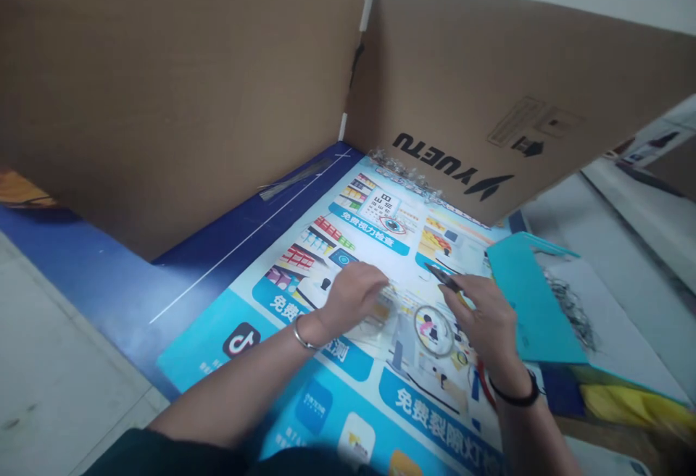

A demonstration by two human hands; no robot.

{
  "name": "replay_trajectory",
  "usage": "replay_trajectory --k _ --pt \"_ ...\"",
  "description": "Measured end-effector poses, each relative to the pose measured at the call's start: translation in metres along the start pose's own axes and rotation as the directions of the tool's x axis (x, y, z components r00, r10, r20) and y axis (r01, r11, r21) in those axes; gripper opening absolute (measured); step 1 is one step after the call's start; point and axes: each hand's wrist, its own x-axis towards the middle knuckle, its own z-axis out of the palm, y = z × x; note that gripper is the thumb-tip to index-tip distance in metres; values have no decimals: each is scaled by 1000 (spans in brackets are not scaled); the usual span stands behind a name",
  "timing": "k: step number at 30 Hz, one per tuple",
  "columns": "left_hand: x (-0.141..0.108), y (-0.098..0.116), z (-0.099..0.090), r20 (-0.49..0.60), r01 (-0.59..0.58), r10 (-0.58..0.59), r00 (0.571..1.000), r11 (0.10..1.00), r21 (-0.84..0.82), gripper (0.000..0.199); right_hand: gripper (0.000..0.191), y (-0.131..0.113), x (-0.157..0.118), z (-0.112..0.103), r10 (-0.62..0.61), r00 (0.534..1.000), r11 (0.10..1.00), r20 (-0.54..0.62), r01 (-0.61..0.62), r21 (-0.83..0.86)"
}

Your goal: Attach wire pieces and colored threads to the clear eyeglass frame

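My left hand (pixel 356 293), with a silver bangle at the wrist, is closed in a pinch over the middle of a printed poster (pixel 217 327). What its fingers hold is blurred; a see-through patch shows just below them. My right hand (pixel 486 314), wearing a dark band, grips a dark tool with a pointed tip (pixel 443 277), its tip aimed toward the upper left. A red curved piece (pixel 486 387) shows beside the right wrist; I cannot tell whether it belongs to the tool. Between the hands, a round ring shape (pixel 433 331) appears on the poster.
Cardboard panels (pixel 217 85) stand at the back and left, one marked YUETU. Along the poster's far edge lies a heap of small clear pieces (pixel 399 164). To the right, an opened turquoise box (pixel 525 302) holds tangled thin wires (pixel 570 309), with yellow material (pixel 631 403) nearby.
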Motion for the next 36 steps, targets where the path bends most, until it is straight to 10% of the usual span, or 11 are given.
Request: replay_trajectory --k 11,22,36 --pt "17 -15 -17 62 210 -205 977 974 -83 13 11 -12 -8 23 -47 999 988 -25 50 149" --pt "30 13 -10 259 542 -487 834 810 -224 12 12 -20 -4 23 45 983 974 -179 -4 226" --pt "39 22 18 269 586 -526 807 771 -250 10 11 -23 -6 16 94 990 990 -106 -82 114"
